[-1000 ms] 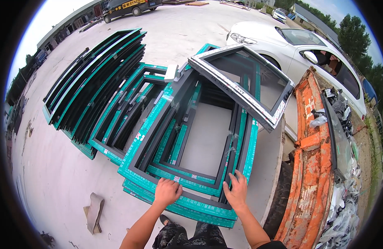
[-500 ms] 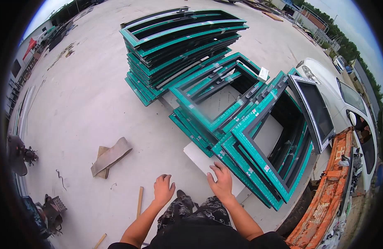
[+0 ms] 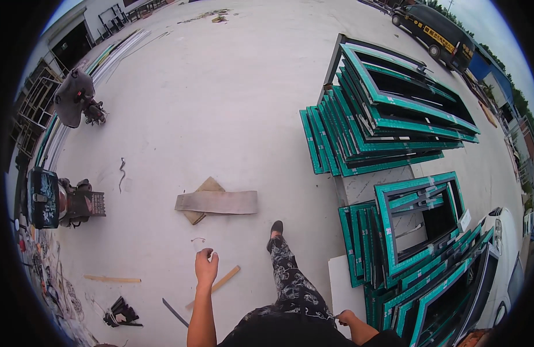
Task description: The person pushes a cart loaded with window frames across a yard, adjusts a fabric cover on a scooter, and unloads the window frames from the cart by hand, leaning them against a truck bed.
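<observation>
Standing beside the nearer stack of window frames [image 3: 427, 253], we judge each frame stiff and bulky, more awkward than fragile, and likely heavy enough to want both hands. The teal covering looks smooth, so a bare palm could slip on it; we would take hold of two opposite side bars, curling our fingers into the opening and keeping clear of the corners. Each frame looks like a dark rectangle faced with teal film, small pale labels on it, its middle mostly open. The nearer stack is at our right, overlapping unevenly, with a white board [image 3: 339, 280] along its left side; a larger stack [image 3: 394, 103] stands farther off, also to our right. Our left hand [image 3: 206, 267] hangs over the pale floor [image 3: 220, 127] near a wooden strip [image 3: 225, 279], fingers loosely curled and partly open, nothing visible in them. Our right hand [image 3: 349, 318] is down near the board, fingers bent; we cannot tell whether it grips anything.
</observation>
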Available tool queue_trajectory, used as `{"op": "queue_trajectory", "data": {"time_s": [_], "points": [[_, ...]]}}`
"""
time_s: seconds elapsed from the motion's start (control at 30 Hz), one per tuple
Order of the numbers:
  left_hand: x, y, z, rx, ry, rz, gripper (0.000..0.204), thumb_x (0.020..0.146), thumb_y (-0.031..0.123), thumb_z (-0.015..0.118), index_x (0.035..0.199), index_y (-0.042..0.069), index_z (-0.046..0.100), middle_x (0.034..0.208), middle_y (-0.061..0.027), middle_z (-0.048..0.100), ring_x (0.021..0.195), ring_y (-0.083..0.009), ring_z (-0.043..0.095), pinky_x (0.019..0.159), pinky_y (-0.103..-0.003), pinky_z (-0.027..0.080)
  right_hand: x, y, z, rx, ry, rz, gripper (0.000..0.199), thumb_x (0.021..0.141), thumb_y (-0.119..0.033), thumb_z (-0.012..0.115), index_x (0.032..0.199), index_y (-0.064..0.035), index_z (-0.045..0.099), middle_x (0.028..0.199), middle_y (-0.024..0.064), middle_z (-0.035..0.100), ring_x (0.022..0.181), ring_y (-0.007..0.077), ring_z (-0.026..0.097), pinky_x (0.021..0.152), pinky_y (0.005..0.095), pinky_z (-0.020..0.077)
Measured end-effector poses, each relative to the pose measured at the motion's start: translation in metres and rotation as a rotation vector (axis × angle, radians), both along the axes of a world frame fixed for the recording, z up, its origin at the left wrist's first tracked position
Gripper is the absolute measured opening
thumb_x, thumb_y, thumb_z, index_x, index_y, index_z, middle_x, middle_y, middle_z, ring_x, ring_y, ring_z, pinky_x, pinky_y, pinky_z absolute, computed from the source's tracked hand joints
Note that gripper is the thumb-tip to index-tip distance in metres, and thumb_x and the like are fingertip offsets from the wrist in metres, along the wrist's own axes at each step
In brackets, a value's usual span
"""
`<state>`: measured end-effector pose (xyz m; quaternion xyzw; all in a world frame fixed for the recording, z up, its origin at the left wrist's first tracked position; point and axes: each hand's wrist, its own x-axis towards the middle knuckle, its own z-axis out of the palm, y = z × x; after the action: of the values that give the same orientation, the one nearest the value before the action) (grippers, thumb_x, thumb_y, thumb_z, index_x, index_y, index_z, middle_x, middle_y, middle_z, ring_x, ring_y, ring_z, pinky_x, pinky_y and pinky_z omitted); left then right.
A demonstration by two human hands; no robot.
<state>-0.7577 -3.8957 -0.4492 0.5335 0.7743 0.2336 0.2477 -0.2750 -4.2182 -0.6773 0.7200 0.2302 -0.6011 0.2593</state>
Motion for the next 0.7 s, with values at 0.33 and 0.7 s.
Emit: {"op": "queue_trajectory", "data": {"time_s": [0.33, 0.7], "points": [[0.016, 0.133, -0.007, -0.119, -0.017, -0.245, 0.031, 0.082, 0.029, 0.058, 0.099, 0.003, 0.065, 0.097, -0.0175, 0.063, 0.093, -0.0322, 0.06, 0.082, -0.041, 0.047, -0.032, 0.334, 0.0, 0.665, 0.018, -0.232, 0.025, 0.082, -0.017, 0.06, 0.096, 0.004, 0.064, 0.074, 0.0117, 0.066, 0.064, 0.0206, 0.066, 0.056, 0.03, 0.0521], [-0.065, 0.204, -0.081, -0.341, 0.107, 0.044, 0.034, 0.078, 0.03, 0.059, 0.094, 0.002, 0.066, 0.089, -0.0199, 0.065, 0.086, -0.0348, 0.062, 0.077, -0.043, 0.049, -0.084, 0.63, 0.025, 0.922, 0.309, -0.241, 0.024, 0.086, -0.015, 0.06, 0.099, 0.004, 0.063, 0.081, 0.01, 0.066, 0.07, 0.0174, 0.065, 0.062, 0.0286, 0.0522]]}}
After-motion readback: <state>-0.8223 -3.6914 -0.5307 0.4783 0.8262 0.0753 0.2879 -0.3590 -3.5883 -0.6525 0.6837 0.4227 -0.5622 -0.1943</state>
